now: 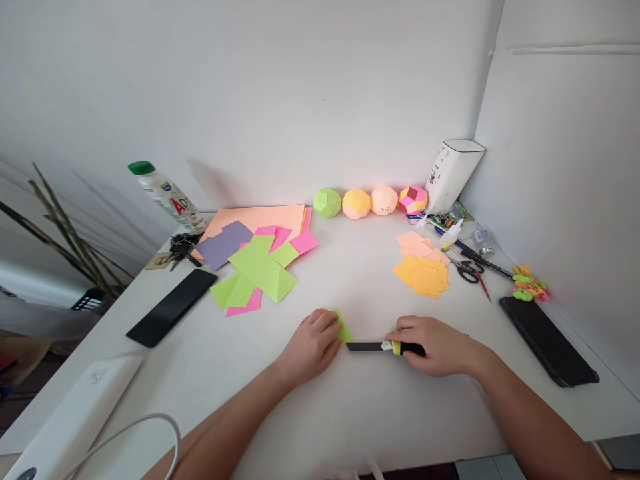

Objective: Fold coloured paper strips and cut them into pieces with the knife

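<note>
As L hand (314, 340) holds green paper (344, 327) & R hand (430, 343) grips knife (371, 347), best keep it low, w/ L well clear

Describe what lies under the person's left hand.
A light-green piece of paper: part of it shows past the fingertips of the left hand. The hand covers the rest, so its full outline and anything else underneath cannot be seen.

Small lime-green paper (344, 327): partly covered, one corner toward cutter (379, 347). Cutter: long dark blade, black handle with yellow; lies crosswise above worktop (350, 420), tip leftward, beside paper's corner.
</note>
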Action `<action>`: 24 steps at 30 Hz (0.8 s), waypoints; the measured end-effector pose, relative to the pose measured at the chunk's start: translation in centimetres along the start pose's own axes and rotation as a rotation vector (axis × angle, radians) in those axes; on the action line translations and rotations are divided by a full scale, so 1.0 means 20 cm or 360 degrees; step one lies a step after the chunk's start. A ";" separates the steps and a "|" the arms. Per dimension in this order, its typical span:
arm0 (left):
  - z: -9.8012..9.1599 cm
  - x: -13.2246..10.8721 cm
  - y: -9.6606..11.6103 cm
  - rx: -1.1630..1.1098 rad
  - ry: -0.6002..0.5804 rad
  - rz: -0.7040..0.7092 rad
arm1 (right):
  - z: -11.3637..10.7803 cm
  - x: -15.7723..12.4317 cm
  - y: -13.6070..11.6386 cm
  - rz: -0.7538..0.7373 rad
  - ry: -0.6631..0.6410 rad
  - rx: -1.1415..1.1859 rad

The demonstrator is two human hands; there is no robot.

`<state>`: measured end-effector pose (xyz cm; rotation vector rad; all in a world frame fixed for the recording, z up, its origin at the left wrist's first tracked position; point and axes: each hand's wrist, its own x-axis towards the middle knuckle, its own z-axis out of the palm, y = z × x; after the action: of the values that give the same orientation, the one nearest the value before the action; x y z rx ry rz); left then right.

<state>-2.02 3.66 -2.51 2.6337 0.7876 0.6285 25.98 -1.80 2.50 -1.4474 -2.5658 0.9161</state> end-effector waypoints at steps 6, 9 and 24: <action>-0.04 -0.01 -0.02 -0.0124 -0.0131 -0.0060 | 0.00 0.00 0.00 -0.0006 0.0007 0.0012; -0.04 -0.01 -0.03 -0.0140 -0.0147 -0.0062 | 0.00 0.00 0.00 0.0007 0.0008 0.0020; -0.03 -0.02 -0.04 -0.0131 -0.0115 -0.0047 | -0.02 0.00 -0.02 0.0030 0.0002 0.0051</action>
<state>-2.92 4.25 -2.52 2.5503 0.7614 0.5429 25.89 -1.82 2.96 -1.4660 -2.5286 0.9535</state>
